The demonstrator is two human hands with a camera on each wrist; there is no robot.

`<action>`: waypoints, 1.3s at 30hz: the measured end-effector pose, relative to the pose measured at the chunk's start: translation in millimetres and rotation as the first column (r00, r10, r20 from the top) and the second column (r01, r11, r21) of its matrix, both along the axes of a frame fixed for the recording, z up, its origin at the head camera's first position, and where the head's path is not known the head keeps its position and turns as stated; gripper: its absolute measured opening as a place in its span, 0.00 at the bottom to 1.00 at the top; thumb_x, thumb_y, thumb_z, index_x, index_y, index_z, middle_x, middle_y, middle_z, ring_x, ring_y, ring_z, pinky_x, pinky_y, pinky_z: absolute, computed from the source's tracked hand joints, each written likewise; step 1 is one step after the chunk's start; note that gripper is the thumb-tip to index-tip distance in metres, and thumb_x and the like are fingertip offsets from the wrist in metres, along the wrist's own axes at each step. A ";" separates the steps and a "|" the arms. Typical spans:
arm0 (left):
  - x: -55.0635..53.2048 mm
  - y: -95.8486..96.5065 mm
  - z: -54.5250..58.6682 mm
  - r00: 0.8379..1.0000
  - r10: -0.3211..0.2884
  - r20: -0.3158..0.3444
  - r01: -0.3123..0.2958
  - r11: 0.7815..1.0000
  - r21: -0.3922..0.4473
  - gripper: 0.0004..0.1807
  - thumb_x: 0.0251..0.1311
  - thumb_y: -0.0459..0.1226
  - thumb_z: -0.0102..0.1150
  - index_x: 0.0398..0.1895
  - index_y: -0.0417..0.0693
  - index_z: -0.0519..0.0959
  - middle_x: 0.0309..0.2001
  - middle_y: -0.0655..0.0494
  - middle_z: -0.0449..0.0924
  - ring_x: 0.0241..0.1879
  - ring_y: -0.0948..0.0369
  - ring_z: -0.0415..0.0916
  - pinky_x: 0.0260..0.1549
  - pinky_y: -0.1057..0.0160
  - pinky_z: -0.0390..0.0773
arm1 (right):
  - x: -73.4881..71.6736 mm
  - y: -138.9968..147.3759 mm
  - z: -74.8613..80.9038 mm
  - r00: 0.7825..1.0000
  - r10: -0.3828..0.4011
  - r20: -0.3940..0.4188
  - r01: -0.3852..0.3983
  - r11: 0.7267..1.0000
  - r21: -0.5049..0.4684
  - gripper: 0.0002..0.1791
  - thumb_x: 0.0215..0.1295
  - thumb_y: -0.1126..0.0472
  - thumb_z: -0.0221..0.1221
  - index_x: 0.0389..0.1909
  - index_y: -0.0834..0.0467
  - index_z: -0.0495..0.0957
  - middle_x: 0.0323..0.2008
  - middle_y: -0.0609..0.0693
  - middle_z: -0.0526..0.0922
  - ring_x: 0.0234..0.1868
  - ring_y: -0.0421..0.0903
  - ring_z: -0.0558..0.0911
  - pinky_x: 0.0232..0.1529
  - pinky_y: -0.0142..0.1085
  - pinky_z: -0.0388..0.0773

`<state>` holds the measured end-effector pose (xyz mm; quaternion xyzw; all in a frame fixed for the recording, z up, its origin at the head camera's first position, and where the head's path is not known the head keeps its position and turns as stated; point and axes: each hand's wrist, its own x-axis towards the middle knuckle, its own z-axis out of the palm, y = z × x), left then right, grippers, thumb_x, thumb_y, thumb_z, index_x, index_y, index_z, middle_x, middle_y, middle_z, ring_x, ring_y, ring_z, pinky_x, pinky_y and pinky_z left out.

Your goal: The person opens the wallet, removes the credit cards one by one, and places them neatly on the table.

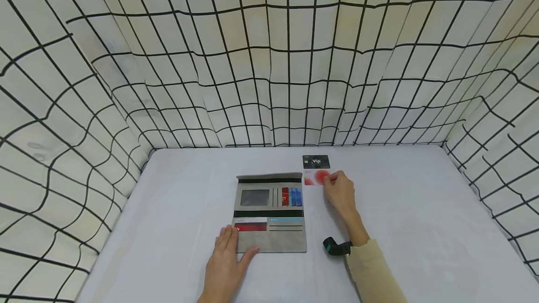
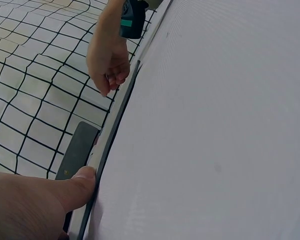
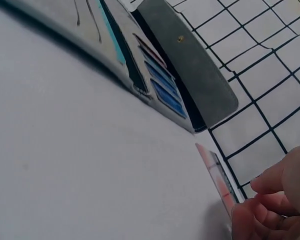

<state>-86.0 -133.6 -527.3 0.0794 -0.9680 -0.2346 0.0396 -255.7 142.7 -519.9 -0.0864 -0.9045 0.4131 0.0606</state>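
A grey wallet (image 1: pixel 269 242) lies unfolded on the white table, with several cards in its slots and a dark clear-window pocket. My left hand (image 1: pixel 224 258) rests at its lower left, fingers along the left edge and thumb by the bottom edge; in the left wrist view the thumb presses on the wallet's rim. To the wallet's right, a pink-and-red card (image 1: pixel 310 177) lies just below a black "Vip" card (image 1: pixel 316 162). With curled fingertips my right hand (image 1: pixel 342 195) pinches the pink card at its right end, covering that corner. The right wrist view shows the wallet's flap (image 3: pixel 190 60) raised.
The white table (image 1: pixel 168 200) extends on both sides of the wallet. White walls covered with black grid netting (image 1: pixel 290 78) stand at its back and sides. A black wrist device (image 1: pixel 336 247) sits on the right wrist beside the beige sleeve (image 1: pixel 372 270).
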 end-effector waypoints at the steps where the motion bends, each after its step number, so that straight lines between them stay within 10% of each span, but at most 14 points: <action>1: -0.1 -0.1 0.1 1.000 0.001 -0.001 -0.001 1.000 0.001 0.47 0.55 0.56 0.70 0.68 0.31 0.70 0.69 0.32 0.68 0.71 0.37 0.64 0.65 0.39 0.70 | 0.8 -0.9 1.5 1.000 0.007 -0.003 -0.007 1.000 -0.001 0.15 0.71 0.58 0.56 0.43 0.68 0.78 0.29 0.59 0.83 0.26 0.49 0.79 0.24 0.31 0.72; 18: -0.3 -2.5 -2.4 1.000 -0.016 0.007 0.016 1.000 0.006 0.48 0.54 0.57 0.70 0.69 0.32 0.69 0.70 0.33 0.68 0.71 0.37 0.64 0.64 0.40 0.70 | 6.3 -13.3 14.6 0.983 0.179 0.046 -0.180 0.984 0.020 0.13 0.68 0.58 0.61 0.42 0.65 0.80 0.31 0.57 0.83 0.23 0.43 0.77 0.24 0.29 0.74; 39: 0.3 -1.0 1.2 1.000 -0.012 0.000 0.012 1.000 -0.011 0.49 0.52 0.56 0.72 0.68 0.31 0.69 0.69 0.33 0.69 0.70 0.37 0.65 0.64 0.40 0.70 | 19.2 -27.1 27.3 0.888 0.410 0.208 -0.420 0.907 0.006 0.05 0.63 0.63 0.66 0.34 0.61 0.81 0.24 0.50 0.79 0.21 0.44 0.75 0.24 0.31 0.76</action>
